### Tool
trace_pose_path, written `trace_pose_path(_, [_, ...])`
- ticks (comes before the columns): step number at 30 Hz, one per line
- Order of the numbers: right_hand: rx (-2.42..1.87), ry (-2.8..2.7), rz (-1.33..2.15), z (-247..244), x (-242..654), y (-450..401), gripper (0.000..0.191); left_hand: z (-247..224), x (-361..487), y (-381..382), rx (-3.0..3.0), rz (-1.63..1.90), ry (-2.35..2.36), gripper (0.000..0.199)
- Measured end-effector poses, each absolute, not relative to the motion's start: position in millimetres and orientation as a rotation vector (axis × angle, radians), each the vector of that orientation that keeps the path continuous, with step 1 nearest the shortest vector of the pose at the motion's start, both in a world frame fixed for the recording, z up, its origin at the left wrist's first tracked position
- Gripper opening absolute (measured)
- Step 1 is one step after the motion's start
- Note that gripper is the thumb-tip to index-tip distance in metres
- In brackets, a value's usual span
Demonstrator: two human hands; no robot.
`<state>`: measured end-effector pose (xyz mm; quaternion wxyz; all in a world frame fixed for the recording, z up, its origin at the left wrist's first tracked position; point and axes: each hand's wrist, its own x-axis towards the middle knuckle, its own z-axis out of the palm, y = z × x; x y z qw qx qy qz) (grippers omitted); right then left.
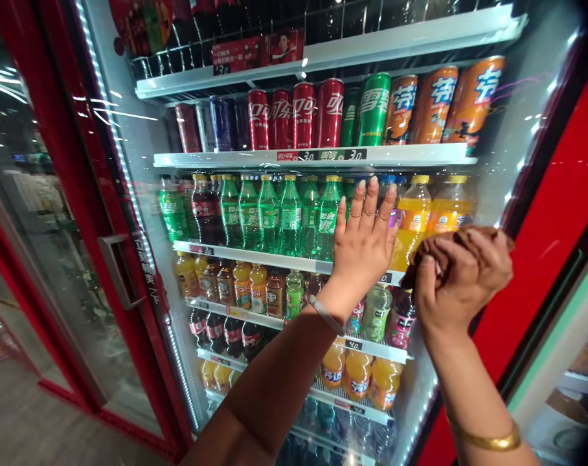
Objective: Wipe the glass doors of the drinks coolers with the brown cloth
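Observation:
My left hand (364, 239) is spread open, palm away from me, against the glass front of a drinks fridge. Nothing is in it, and a pale bracelet (327, 314) sits on that wrist. At the right side of the glass, my right hand (463, 278) is closed round a bunched, dark brown cloth (423, 255). Its fingers hide most of the cloth. Behind the glass near my hands stand green bottles (290, 210) and orange drink bottles (415, 207). A gold bangle (491, 440) circles my right forearm.
Red cans (304, 116), green cans (373, 110) and orange cans (437, 103) line a white shelf (313, 157) above. Lower shelves hold several more bottles. To the left stands a red door frame (75, 129) with a metal handle (122, 272). A red panel (551, 213) borders the right.

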<state>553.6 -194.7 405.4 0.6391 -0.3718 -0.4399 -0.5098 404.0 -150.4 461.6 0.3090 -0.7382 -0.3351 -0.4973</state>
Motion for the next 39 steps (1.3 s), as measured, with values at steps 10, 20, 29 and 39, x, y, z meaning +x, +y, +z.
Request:
trace_pose_path(10, [-0.873,-1.165,-1.188,443.7,523.4,-189.7,0.042,435.8,368.7,-140.6,-1.961,-1.222,-0.766,0.062])
trace_pose_path(20, [-0.935,-1.222,-1.178,390.9,436.3,-167.4,0.035,422.5,305.3,-114.5,-1.953,-1.432,-0.811,0.068])
trace_pose_path(29, [-0.945,-1.021,-1.105,413.0,445.4,-165.3,0.034,418.7,274.3,-93.2,-2.047,-1.631,-0.441,0.065])
trace_pose_path(39, [-0.757,-1.297,-0.225,415.2,327.2,-166.6,0.060,418.9,250.8,-108.5,-2.232,-1.764,-0.120,0.065])
